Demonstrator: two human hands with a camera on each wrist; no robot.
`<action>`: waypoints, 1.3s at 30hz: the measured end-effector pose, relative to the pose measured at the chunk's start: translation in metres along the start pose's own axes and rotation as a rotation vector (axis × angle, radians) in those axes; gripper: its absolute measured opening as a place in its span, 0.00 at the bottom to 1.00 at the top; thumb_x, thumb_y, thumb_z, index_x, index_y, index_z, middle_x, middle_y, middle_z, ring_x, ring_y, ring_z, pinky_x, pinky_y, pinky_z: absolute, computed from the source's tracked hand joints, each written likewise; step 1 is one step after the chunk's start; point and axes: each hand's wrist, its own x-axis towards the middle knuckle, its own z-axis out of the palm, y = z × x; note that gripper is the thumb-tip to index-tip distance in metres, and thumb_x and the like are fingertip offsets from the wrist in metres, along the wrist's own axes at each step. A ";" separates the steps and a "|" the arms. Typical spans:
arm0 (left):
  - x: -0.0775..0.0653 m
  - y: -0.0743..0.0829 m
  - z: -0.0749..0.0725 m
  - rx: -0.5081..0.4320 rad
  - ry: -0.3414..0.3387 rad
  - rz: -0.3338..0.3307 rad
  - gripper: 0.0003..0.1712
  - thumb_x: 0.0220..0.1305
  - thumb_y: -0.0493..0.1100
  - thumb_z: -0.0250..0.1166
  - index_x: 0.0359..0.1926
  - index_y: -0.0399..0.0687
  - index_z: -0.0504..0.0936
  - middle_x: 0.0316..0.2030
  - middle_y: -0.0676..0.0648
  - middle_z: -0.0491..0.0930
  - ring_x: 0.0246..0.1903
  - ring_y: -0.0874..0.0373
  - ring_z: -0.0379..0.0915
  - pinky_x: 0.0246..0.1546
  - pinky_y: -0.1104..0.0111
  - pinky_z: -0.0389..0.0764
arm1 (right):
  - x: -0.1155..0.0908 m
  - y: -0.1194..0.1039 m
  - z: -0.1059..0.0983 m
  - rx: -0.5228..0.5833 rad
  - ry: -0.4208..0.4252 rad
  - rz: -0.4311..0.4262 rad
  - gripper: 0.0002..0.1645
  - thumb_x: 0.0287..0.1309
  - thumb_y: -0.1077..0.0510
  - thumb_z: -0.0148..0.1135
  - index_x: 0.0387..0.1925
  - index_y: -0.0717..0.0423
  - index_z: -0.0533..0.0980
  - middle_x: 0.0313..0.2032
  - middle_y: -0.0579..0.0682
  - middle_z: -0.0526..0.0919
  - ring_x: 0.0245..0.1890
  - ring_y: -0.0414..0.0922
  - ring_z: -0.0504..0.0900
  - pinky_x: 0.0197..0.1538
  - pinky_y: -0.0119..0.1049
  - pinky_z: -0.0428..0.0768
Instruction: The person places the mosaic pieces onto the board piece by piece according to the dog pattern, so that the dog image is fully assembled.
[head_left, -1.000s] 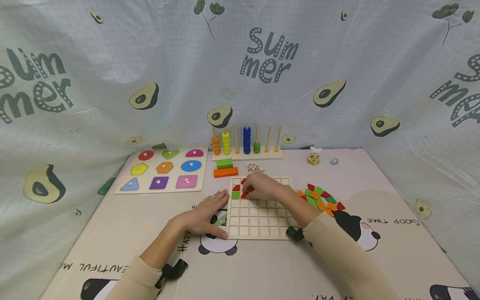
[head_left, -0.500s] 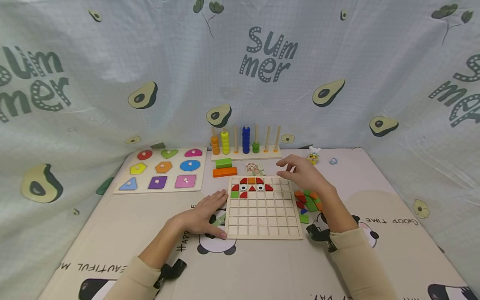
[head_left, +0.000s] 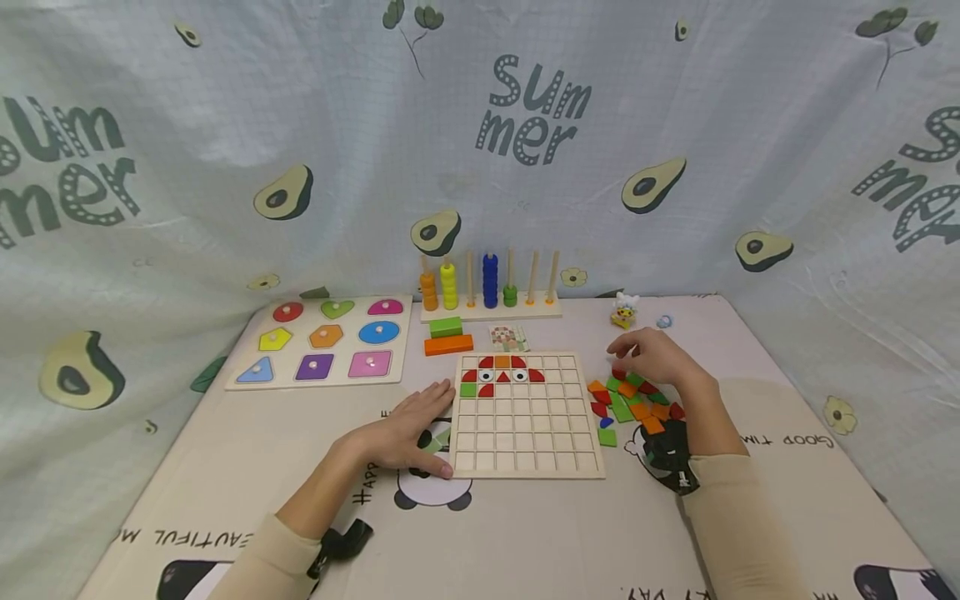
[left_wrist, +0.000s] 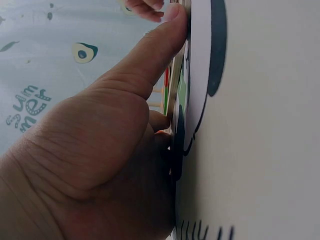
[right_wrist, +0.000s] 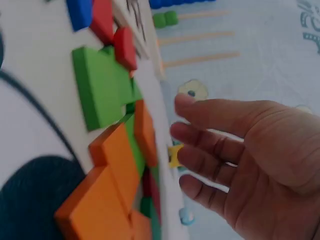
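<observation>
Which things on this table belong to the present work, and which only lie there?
In use:
grid board by the left hand
pieces laid on it
loose coloured pieces near the right hand
picture card, perhaps the pattern

Apparently lying there:
shape puzzle
bead rack
green block
orange block
figurine
blue trinket

Pale wooden grid board (head_left: 525, 433), flat on the desk (head_left: 510, 542), its far-left cells partly filled. Far row: an orange square (head_left: 502, 362) between two red pieces. Second row: two round-eyed tiles (head_left: 486, 376) flanking a red triangle (head_left: 502, 378), with a rounded red piece at each end. Third row: a green square (head_left: 468, 390) beside a red quarter-round (head_left: 486, 390). The left hand (head_left: 408, 425) lies along the left edge, thumb at the near corner. Right of the board, loose pieces (head_left: 639, 410), red, green and orange, overlap in a heap; a small blue piece (head_left: 606, 423) lies at its near-left side. The right hand (head_left: 654, 357), fingers loosely bent, hovers over the far side.
</observation>
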 end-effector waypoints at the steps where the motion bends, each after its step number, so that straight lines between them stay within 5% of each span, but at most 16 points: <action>1: 0.000 0.000 0.000 -0.002 0.001 0.002 0.70 0.43 0.74 0.68 0.76 0.53 0.40 0.76 0.52 0.35 0.74 0.57 0.27 0.73 0.57 0.36 | 0.000 0.003 0.000 0.003 -0.023 0.018 0.16 0.61 0.57 0.63 0.49 0.58 0.81 0.41 0.52 0.83 0.36 0.48 0.77 0.39 0.38 0.80; 14: -0.001 -0.004 0.001 -0.005 0.010 0.007 0.70 0.43 0.75 0.68 0.77 0.54 0.40 0.76 0.53 0.34 0.74 0.58 0.26 0.73 0.58 0.35 | 0.005 0.001 0.006 -0.026 -0.126 0.013 0.04 0.60 0.60 0.62 0.37 0.56 0.77 0.32 0.50 0.77 0.32 0.48 0.73 0.34 0.38 0.74; 18: -0.001 -0.004 0.001 -0.004 0.010 0.004 0.70 0.43 0.74 0.68 0.76 0.54 0.40 0.76 0.52 0.34 0.74 0.58 0.27 0.73 0.58 0.35 | 0.007 -0.004 0.011 0.002 -0.066 -0.055 0.03 0.62 0.60 0.61 0.37 0.55 0.75 0.32 0.49 0.77 0.33 0.47 0.73 0.36 0.37 0.74; 26: 0.000 -0.002 0.001 -0.005 0.003 -0.007 0.69 0.43 0.74 0.68 0.77 0.54 0.40 0.76 0.53 0.34 0.74 0.58 0.26 0.73 0.57 0.36 | 0.016 -0.063 0.032 0.158 0.033 -0.261 0.05 0.63 0.63 0.60 0.40 0.57 0.74 0.37 0.55 0.82 0.35 0.49 0.82 0.38 0.41 0.84; 32: 0.001 -0.002 0.001 -0.005 0.004 -0.005 0.70 0.43 0.75 0.68 0.77 0.55 0.40 0.76 0.53 0.34 0.74 0.58 0.26 0.73 0.57 0.36 | 0.030 -0.102 0.058 0.002 0.034 -0.401 0.06 0.55 0.59 0.70 0.34 0.49 0.80 0.30 0.40 0.83 0.29 0.39 0.78 0.34 0.35 0.79; 39: 0.000 -0.001 0.000 -0.003 0.005 -0.005 0.69 0.43 0.74 0.68 0.77 0.53 0.41 0.76 0.52 0.35 0.74 0.57 0.27 0.73 0.56 0.36 | 0.038 -0.116 0.072 -0.134 -0.060 -0.507 0.02 0.54 0.58 0.70 0.30 0.53 0.85 0.29 0.40 0.85 0.29 0.34 0.79 0.35 0.31 0.79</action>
